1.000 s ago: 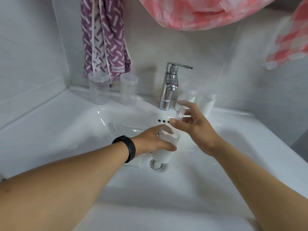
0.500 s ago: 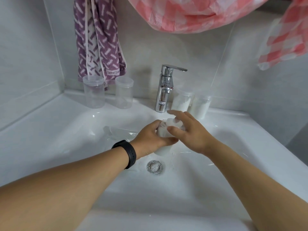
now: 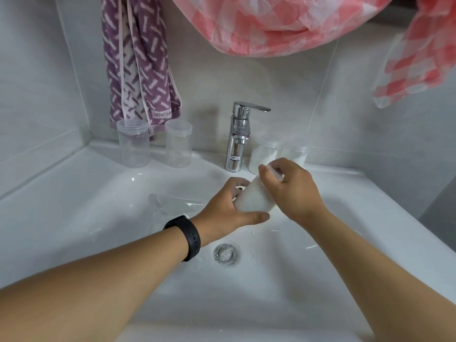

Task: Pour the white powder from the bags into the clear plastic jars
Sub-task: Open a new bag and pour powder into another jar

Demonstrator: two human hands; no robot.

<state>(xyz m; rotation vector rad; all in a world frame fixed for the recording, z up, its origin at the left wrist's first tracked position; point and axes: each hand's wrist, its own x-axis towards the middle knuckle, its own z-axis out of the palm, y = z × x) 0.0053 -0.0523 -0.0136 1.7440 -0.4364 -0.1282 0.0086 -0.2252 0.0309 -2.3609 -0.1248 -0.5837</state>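
White sink (image 3: 74, 206), your left hand (image 3: 227, 213) gripping a powder-filled jar (image 3: 254, 198) tilted above the drain (image 3: 225, 253), your right hand (image 3: 293, 191) curled round its lid (image 3: 272, 170), two empty jars (image 3: 133, 146) left of the tap (image 3: 238, 137).

Left hand (image 3: 223, 213) and right hand (image 3: 293, 191) grip a tilted powder-filled jar (image 3: 255, 197) over the sink (image 3: 74, 218).

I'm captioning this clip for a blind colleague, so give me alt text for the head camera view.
Over a white sink, the left hand grips a tilted clear jar of white powder while the right hand grips its lid end. Two empty jars stand left of the chrome tap, two powder-filled jars right of it.
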